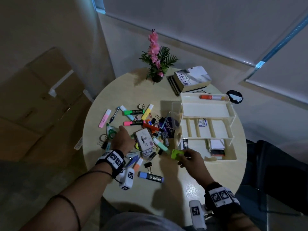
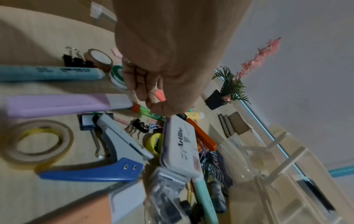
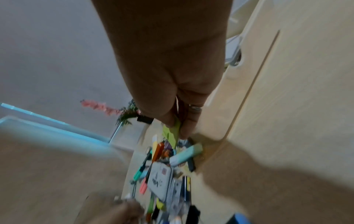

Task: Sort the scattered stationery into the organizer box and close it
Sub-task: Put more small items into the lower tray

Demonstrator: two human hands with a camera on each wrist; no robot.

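The cream organizer box (image 1: 205,108) stands open on the right of the round table, its tiers fanned out and an orange tube (image 1: 211,97) in the top tray. My right hand (image 1: 183,155) pinches a flat lime-green item (image 1: 176,154) just in front of the box's lower compartment; the right wrist view shows the lime-green item (image 3: 172,130) between thumb and fingers (image 3: 188,121). My left hand (image 1: 122,132) hovers over the stationery pile beside the white Artline case (image 1: 144,139). Its fingers (image 2: 139,84) hang loosely curled, with nothing seen in them.
Highlighters, tape rolls, binder clips and a blue-handled punch (image 2: 91,171) lie scattered left of the box. A blue highlighter (image 1: 150,176) lies near the front edge. A potted plant (image 1: 156,77) and stacked books (image 1: 191,79) stand at the back. Cardboard boxes (image 1: 33,97) sit on the floor.
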